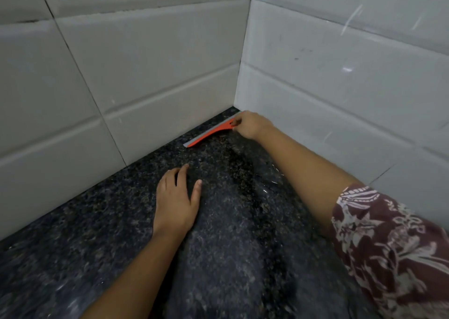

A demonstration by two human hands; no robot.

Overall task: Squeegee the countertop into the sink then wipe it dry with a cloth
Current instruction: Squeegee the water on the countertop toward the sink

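A dark speckled granite countertop [102, 233] fills the lower part of the head view and looks wet, with a darker streak down its middle. An orange squeegee [211, 134] with a grey blade lies along the back wall, deep in the corner. My right hand [250, 125] is shut on its right end, arm stretched out over the counter. My left hand [176, 201] rests flat on the counter, fingers spread, holding nothing. No sink and no cloth are in view.
White tiled walls [150, 59] meet in a corner at the back right and close off the counter on two sides. A patterned maroon sleeve [393, 243] covers my right upper arm at the lower right.
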